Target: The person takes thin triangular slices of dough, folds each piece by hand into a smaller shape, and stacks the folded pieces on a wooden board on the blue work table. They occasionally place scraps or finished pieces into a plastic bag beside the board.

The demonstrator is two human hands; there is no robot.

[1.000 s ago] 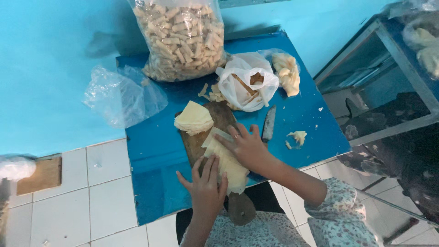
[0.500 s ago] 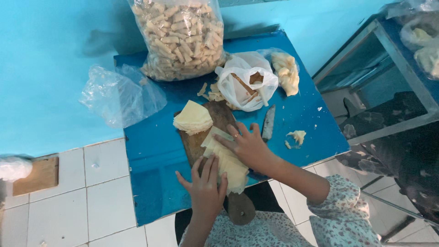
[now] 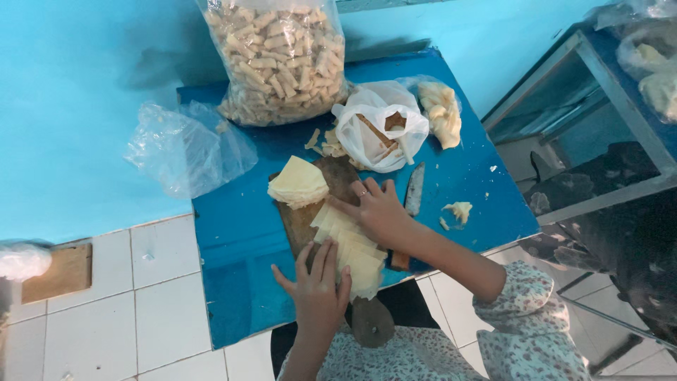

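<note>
Both hands flat on a fanned row of pale dough sheets (image 3: 350, 250) on a wooden board (image 3: 300, 222) – blue table (image 3: 233, 282).

Left hand (image 3: 319, 291) sits at the near end of the row, fingers spread and pressed down, not clenched, gripping nothing. Right hand (image 3: 377, 210) rests on the far-right edge, fingers splayed too, palm down. The row's long axis runs diagonally, from near the person up and left toward a second stack of sheets (image 3: 297, 183) at the board's far end; so the sheets lie between the 2 hands, under the fingertips of both. L hand is nearer the near end, R nearer the middle and top. A knife (image 3: 414, 189) lies just right of the R hand, blade pointing away from the person, untouched. Behind: white bag w/ sticks (image 3: 381, 125), big clear bag of rolled pieces (image 3: 278, 56), empty clear bag (image 3: 187, 148) at left.
</note>
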